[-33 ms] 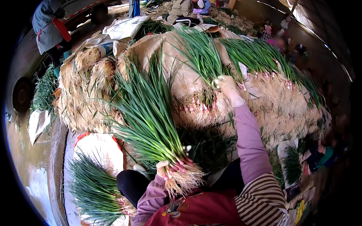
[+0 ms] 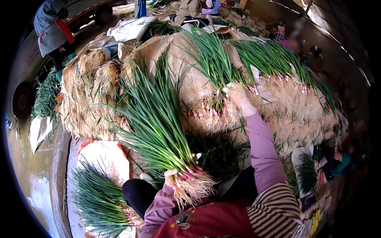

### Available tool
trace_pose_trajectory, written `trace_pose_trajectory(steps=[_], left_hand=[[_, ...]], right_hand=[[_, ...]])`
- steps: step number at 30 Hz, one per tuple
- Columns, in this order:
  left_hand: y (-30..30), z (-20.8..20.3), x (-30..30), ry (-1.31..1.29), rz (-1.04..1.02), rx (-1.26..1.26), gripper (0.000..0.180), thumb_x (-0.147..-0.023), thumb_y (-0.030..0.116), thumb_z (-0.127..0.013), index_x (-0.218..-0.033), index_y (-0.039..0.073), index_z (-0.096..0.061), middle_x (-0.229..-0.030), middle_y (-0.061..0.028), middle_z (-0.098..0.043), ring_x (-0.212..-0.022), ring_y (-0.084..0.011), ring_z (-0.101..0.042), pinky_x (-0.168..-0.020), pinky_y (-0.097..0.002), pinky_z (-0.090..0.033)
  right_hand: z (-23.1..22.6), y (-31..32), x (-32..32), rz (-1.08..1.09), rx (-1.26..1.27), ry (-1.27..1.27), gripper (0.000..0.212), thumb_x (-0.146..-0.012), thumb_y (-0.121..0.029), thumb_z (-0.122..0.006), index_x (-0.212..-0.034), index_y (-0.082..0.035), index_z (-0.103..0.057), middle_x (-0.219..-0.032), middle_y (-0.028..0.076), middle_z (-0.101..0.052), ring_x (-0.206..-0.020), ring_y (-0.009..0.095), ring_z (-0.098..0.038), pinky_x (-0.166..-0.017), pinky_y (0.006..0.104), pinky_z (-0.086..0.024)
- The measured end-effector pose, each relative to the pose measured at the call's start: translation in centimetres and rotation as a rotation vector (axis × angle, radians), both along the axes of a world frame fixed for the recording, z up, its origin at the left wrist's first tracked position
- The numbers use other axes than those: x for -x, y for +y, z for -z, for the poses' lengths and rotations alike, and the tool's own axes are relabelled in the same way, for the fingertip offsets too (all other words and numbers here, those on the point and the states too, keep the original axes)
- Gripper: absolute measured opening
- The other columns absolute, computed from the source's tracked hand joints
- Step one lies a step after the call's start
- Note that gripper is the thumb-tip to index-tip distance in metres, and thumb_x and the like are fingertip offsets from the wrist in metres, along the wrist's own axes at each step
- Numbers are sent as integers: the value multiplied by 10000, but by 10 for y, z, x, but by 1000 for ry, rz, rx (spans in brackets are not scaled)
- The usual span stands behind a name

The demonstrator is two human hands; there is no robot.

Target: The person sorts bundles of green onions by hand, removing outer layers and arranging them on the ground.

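Note:
My left hand (image 2: 171, 177), in a pale glove, is wrapped around a thick bunch of spring onions (image 2: 160, 127) just above the pink bulbs. The long green leaves fan up and away to the far left, and the pale roots hang over my lap. My right hand (image 2: 237, 94), also gloved, reaches out to the pile. Its fingers are closed at the lower stems of other spring onions (image 2: 212, 59) lying there, bulbs toward me. How many stems are in that grip is hidden.
Root-covered stacks of onions (image 2: 93, 95) rise at left, beside tan sacking (image 2: 158, 45). More spring onions (image 2: 270, 57) lie in a row at right. Another bundle (image 2: 99, 198) rests on a white sack (image 2: 107, 154) at near left. A person in an apron (image 2: 51, 29) stands at far left.
My right hand has shifted very slightly toward me and to the left at the pile. The left hand and its bunch stay in place.

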State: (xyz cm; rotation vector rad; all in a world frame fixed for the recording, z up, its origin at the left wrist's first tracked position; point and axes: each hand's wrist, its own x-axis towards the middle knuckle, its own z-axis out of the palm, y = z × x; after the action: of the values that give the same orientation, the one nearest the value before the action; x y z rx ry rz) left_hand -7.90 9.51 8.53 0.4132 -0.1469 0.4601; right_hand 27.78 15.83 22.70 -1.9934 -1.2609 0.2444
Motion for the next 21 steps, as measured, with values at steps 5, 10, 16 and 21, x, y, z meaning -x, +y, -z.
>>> trace_pose_trajectory(steps=[5,10,16,21], left_hand=[[1,25,-11,-110,-27,-88,775,-762,360,-489,-1334,-110,-263,-1122,-274,-545,-1076,-468,-495,-954,-507,-368],[-4,28,-9,-40,-67,119,695,-777,258,-528,-1265,-172,-283,-1185,-440,-377,-829,-348,-608,-540,-298,-526],[11,73,8,22,257,278,618,-830,238,-482,-1195,-226,-297,-995,-461,-486,-579,-211,-636,-371,-185,-467],[2,49,-24,-383,-228,-295,516,-805,371,-490,-1002,-94,-597,-961,-223,-634,-1050,-389,-521,-981,-497,-304]], right_hand=[[23,-42,49,-69,-53,442,119,-824,-57,-618,-894,37,-638,-699,38,-633,-534,84,-507,-510,236,-417],[42,-85,123,-382,247,664,167,-838,-136,-619,-817,29,-620,-663,47,-586,-538,133,-526,-529,273,-431],[68,-111,173,-606,-65,-116,190,-850,-136,-575,-738,16,-560,-695,105,-503,-663,249,-526,-621,320,-417],[107,-117,178,-170,-205,663,307,-905,-225,-534,-718,13,-586,-639,37,-552,-581,101,-485,-534,242,-387]])
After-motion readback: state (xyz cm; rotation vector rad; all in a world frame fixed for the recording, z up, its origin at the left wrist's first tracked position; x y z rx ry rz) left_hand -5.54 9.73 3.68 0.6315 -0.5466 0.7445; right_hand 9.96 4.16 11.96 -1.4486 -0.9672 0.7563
